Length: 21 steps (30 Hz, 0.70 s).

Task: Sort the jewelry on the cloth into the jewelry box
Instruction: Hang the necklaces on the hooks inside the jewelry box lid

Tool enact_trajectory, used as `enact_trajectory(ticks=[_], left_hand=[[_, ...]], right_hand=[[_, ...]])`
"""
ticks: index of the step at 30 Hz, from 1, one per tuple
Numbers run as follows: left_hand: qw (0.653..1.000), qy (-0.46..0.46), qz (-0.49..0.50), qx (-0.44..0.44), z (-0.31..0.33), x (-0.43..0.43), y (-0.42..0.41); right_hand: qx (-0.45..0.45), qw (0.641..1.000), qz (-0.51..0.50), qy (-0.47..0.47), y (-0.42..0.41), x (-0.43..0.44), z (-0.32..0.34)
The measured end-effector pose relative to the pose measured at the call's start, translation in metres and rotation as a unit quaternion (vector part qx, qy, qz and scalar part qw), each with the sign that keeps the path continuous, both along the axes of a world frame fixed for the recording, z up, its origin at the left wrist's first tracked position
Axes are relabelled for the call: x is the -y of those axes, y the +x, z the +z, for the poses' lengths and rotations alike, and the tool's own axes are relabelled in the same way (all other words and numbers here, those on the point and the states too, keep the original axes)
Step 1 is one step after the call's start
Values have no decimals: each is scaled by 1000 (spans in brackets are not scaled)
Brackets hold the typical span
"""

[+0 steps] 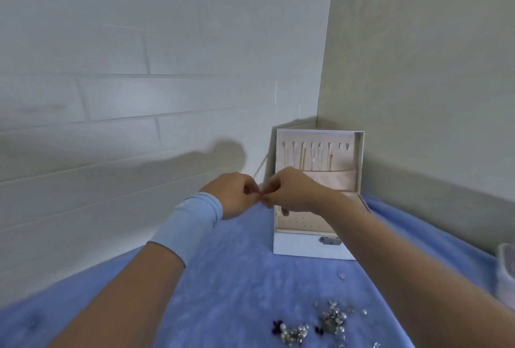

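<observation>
Where the blue cloth (237, 278) comes closest, little heaps of jewelry (331, 317) lie on it: shiny pearls, clear stones and a few dark bits (too small to tell apart). Farther up, the left hand (237, 194) and the right hand (292, 191) meet in the air. Their fingers are curled, and both pinch a tiny piece hidden between their fingertips. Behind them the white jewelry box (306, 247) stands open on the cloth, with thin chains (312, 156) hanging in its lid (348, 152).
</observation>
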<state>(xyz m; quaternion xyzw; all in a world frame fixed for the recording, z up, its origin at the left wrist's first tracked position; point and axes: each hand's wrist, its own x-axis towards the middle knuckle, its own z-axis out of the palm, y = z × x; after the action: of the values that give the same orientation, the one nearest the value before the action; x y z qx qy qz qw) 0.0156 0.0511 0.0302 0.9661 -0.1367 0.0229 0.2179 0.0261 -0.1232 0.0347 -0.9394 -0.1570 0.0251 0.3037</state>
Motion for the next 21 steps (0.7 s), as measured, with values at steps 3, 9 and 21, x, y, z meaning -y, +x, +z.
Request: enact_trajectory(ticks=[3,9,21], left_hand=[[1000,3,20,-15,-13,-52,-36],[993,33,70,-84,-50,-149,-98],[962,102,79,-241,-72,-234,-147]], right_hand=[[-28,998,52,12,-27,-47,-14],[-96,987,132,-2,-71,-139,-55],[-151,945,247,-154,-123,-238,-91]])
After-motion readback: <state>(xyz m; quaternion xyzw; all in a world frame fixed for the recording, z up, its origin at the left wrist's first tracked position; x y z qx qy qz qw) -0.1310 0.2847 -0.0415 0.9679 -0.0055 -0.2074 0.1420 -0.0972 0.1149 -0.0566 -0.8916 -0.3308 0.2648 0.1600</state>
